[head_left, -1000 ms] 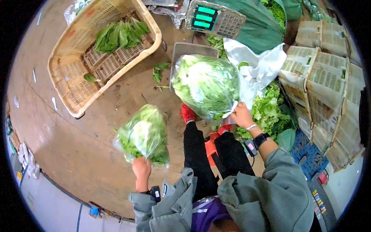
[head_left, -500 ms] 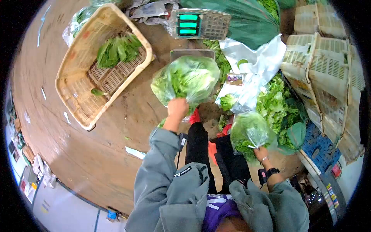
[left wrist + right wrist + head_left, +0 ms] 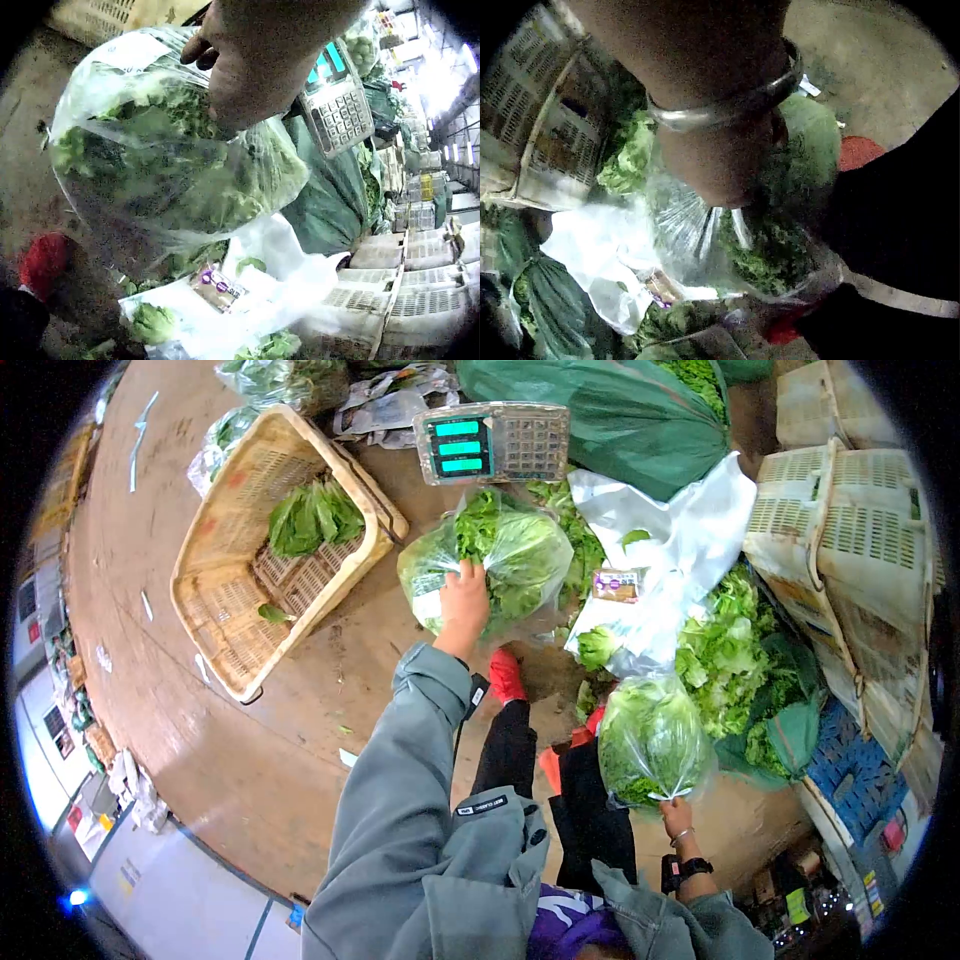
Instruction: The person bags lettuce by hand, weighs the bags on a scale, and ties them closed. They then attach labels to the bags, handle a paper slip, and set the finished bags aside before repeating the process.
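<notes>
My left hand (image 3: 464,602) grips the gathered plastic of a large clear bag of lettuce (image 3: 520,565). The bag lies over the weighing scale's pan, just below its lit display (image 3: 492,444), and covers most of the pan. In the left wrist view the fingers of the left hand (image 3: 251,67) curl into the plastic, near a white label (image 3: 133,51). Lower right in the head view, my right hand (image 3: 678,818) holds a second clear bag of lettuce (image 3: 653,740) by its tied neck, beside the right leg. Pleated plastic fans out below the right hand (image 3: 718,169) in the right wrist view.
A yellowish plastic crate (image 3: 215,595) with some leafy greens (image 3: 315,520) stands at left. White plastic sheeting (image 3: 665,530) and loose lettuce (image 3: 722,660) lie at right, near a green sack (image 3: 610,420) and stacked crates (image 3: 840,560). Red shoes (image 3: 506,676) stand below the scale.
My left hand has carried its bag of lettuce from the left onto the scale. The right hand has moved its bag off the scale, down and right toward the right leg.
</notes>
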Available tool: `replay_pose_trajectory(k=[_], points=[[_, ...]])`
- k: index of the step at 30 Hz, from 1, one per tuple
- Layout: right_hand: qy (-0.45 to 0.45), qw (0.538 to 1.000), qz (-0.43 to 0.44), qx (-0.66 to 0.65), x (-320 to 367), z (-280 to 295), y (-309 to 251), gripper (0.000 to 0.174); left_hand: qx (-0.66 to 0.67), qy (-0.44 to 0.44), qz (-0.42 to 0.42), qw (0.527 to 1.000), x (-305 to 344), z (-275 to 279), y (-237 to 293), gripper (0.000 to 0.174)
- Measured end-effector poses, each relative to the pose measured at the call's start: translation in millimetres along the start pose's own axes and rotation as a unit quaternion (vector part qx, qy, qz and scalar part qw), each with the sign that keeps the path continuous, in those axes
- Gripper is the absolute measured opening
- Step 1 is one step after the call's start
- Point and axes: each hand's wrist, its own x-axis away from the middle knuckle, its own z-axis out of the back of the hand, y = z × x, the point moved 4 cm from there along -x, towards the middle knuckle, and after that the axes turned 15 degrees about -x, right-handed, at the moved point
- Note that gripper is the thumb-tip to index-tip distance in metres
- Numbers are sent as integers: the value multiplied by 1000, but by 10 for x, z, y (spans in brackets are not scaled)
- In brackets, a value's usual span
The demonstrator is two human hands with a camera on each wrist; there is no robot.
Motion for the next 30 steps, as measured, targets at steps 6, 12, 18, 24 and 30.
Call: replay_pose_trajectory(k=[6, 12, 18, 24, 30], points=[[11, 985, 150, 78, 97, -114, -536, 23, 41, 31, 19, 999, -147, 39, -19, 53], [-67, 981, 158, 89, 154, -366, -973, 21, 2, 95, 26, 995, -343, 98, -102, 55], [-84, 980, 167, 72, 146, -562, -984, 18, 46, 202, 85, 975, -444, 369, -263, 49], [-72, 976, 190, 76, 113, -589, -990, 16, 110, 265, 110, 952, -509, 603, -631, 41], [-66, 983, 160, 60, 94, -511, -873, 18, 129, 259, 107, 951, -590, 667, -645, 35]])
